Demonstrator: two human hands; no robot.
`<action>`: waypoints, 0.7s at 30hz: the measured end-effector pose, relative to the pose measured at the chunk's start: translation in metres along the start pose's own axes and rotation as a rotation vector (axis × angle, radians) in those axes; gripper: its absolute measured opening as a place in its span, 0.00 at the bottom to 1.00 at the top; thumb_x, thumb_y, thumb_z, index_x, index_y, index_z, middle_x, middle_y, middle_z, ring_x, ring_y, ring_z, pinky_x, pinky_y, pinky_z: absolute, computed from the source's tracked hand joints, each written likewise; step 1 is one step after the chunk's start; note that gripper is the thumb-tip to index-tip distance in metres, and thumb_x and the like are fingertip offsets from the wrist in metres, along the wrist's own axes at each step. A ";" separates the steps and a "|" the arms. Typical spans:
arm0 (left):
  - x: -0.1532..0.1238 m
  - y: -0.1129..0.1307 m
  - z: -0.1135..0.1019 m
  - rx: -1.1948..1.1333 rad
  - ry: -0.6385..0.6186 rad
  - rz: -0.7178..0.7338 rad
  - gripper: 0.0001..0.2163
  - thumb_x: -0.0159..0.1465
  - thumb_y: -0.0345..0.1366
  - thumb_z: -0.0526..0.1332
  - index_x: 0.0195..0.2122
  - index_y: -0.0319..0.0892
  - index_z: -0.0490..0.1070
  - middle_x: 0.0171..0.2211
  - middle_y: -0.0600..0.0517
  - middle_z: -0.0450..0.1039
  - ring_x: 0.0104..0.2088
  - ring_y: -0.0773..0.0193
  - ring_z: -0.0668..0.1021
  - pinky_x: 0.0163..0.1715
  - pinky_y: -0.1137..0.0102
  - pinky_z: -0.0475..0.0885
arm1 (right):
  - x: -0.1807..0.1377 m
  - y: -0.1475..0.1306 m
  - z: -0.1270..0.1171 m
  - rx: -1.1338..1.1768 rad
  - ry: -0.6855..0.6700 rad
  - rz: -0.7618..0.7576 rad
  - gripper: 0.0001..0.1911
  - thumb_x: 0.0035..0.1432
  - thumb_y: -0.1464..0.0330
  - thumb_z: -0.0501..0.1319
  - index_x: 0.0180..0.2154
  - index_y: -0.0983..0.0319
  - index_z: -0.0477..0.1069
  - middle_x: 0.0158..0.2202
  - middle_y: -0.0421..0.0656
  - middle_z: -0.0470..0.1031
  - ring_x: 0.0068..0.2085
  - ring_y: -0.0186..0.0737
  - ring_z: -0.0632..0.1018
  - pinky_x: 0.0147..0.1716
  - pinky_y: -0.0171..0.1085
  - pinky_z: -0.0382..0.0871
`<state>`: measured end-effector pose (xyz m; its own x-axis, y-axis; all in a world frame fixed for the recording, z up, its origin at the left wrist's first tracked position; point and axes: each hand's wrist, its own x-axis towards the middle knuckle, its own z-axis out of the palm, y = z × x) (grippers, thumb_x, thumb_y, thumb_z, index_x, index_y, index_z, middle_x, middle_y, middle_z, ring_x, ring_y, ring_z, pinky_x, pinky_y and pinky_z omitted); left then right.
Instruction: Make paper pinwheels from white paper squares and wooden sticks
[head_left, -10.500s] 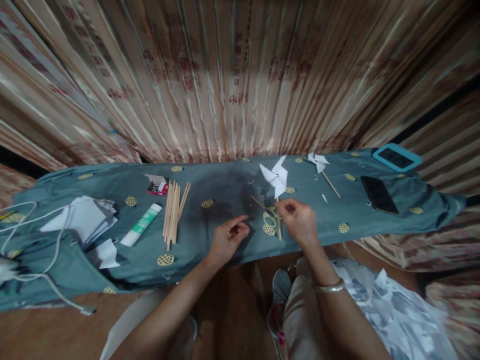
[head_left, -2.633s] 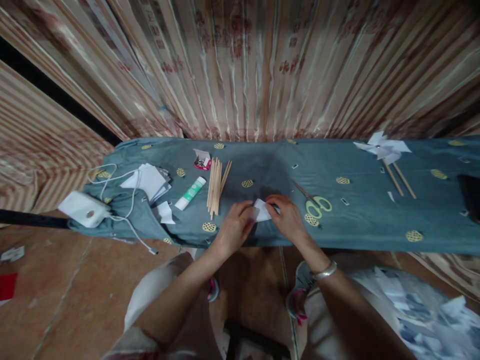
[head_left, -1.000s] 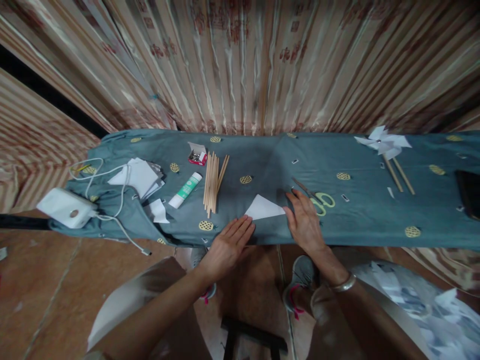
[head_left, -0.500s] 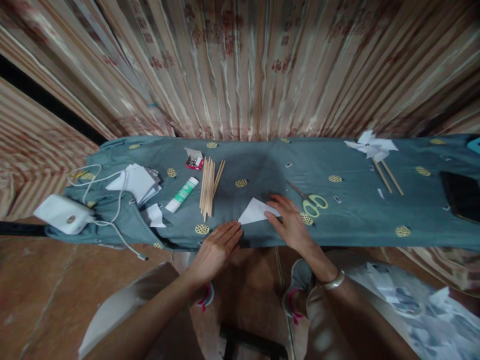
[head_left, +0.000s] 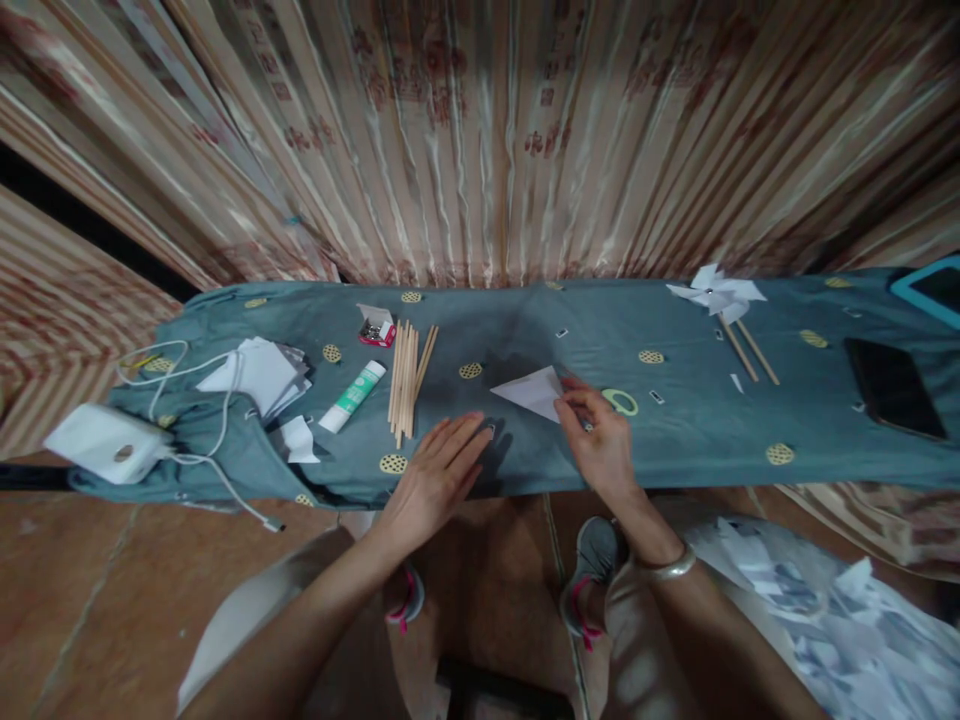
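Observation:
A white paper folded into a triangle [head_left: 534, 390] is lifted a little off the blue cloth-covered table [head_left: 712, 440]. My right hand [head_left: 597, 440] pinches its right corner between thumb and fingers. My left hand [head_left: 439, 478] lies flat and open on the cloth just left of the paper, not touching it. Green-handled scissors [head_left: 619, 401] lie right behind my right hand, partly hidden by it.
Left of my hands lie a bundle of wooden sticks [head_left: 405, 375], a glue stick [head_left: 352, 395], a small red box of pins [head_left: 376, 328], a stack of white papers [head_left: 251, 368] and a white charger with cable [head_left: 101, 442]. Two paper pinwheels [head_left: 718, 292] and a black phone [head_left: 892, 386] lie at the right.
My right hand has gone from pressing the triangle flat to pinching its corner and lifting it, shifting it right. My left hand has slid off the paper and stays flat.

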<state>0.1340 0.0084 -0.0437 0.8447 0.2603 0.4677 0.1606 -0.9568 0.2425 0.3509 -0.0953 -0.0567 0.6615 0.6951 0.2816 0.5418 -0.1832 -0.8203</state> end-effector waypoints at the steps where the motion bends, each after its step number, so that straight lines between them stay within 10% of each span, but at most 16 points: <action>1: 0.004 0.001 0.002 -0.004 0.015 0.008 0.22 0.67 0.28 0.55 0.62 0.40 0.57 0.60 0.39 0.65 0.60 0.54 0.69 0.55 0.55 0.70 | -0.002 -0.002 -0.003 -0.033 0.002 -0.025 0.08 0.61 0.62 0.57 0.35 0.59 0.71 0.54 0.50 0.74 0.46 0.45 0.79 0.47 0.47 0.73; 10: 0.031 0.016 0.022 0.098 -0.002 0.108 0.19 0.67 0.26 0.53 0.59 0.38 0.62 0.57 0.42 0.69 0.60 0.56 0.67 0.56 0.60 0.66 | -0.028 -0.016 0.007 -0.251 -0.206 -0.427 0.11 0.63 0.71 0.52 0.40 0.62 0.73 0.46 0.52 0.77 0.45 0.46 0.78 0.47 0.46 0.74; 21: 0.037 0.003 0.031 0.056 0.000 0.143 0.12 0.66 0.26 0.54 0.48 0.41 0.72 0.43 0.49 0.79 0.46 0.61 0.77 0.59 0.54 0.62 | -0.026 -0.009 -0.007 -0.014 -0.232 -0.159 0.23 0.56 0.79 0.48 0.46 0.60 0.75 0.44 0.47 0.79 0.44 0.41 0.79 0.46 0.41 0.73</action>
<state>0.1814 0.0110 -0.0518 0.8609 0.1214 0.4940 0.0672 -0.9898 0.1260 0.3322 -0.1167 -0.0530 0.4316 0.8564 0.2834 0.6378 -0.0675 -0.7673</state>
